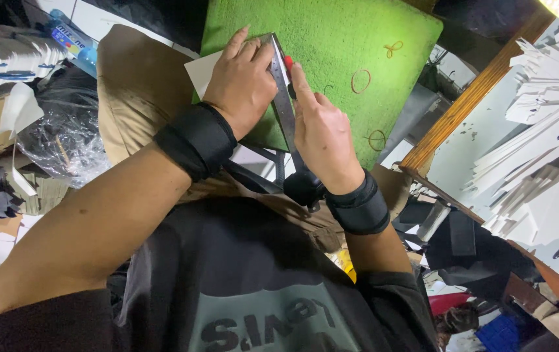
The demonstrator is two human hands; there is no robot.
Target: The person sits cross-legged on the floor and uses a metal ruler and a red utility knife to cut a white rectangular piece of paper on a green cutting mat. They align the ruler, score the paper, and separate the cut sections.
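Note:
A green cutting mat [351, 39] lies across my lap. On its near left part a white sheet [202, 70] sticks out from under my left hand [243, 81], which presses flat on a metal ruler [284, 98]. My right hand [322, 130] runs along the ruler's right edge, shut on a red-tipped cutter [288, 64] with the index finger stretched along it. Both wrists wear black bands.
Several rubber bands [360, 81] lie on the mat. A wooden-edged table [468, 104] with stacks of white cut sheets [547, 98] stands at right. Plastic bags [64, 137] and a bottle [71, 42] sit at left. Dark scraps lie near the bottom right.

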